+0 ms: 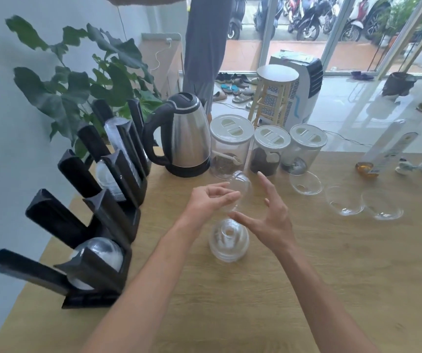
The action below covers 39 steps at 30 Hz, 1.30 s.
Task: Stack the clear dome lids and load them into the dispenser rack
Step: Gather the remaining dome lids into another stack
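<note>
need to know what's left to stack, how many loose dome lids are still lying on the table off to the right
3: one in front of the right-hand jar, one right of it, one furthest right. All lie rim-up; none seems hidden.

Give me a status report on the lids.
Left hand pinching one lid, right hand open beside it. Stack on table below. Three loose lids right. Rack left, path clear.

loose dome lids (306,184): 3 | jars (231,146): 3 | kettle (185,138): 1 | hands (211,200): 2
</note>
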Tool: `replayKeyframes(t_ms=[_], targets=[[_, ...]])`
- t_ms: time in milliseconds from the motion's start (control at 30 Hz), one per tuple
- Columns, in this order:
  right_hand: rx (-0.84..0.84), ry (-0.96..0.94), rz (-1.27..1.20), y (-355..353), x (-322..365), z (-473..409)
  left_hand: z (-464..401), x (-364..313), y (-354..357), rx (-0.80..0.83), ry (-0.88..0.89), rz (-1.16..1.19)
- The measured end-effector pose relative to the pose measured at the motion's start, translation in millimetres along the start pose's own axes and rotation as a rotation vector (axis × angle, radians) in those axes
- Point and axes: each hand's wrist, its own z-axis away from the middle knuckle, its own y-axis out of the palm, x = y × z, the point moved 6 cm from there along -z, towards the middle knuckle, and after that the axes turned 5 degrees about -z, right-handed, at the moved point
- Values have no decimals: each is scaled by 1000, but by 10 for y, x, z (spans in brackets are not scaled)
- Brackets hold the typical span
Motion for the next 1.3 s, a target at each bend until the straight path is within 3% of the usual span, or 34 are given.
replayKeyframes(t_ms=[133,300,533,867,1133,1300], targets=[[-7,-124,-48,112,160,26,212,61,-61,42,-39,165],[42,-178,-12,244,201,124,417,190,-253,-27,-22,126],[171,-103,177,328,7,340,484,565,-525,-201,-85,35],[268,50,219,513,-310,482,574,889,-390,-218,-152,-56],[115,113,18,-2,-438,575,581,1014,-36,-47,-63,-308],[-110,200,-4,-534,-752,626,419,954,364,-115,9,-489]])
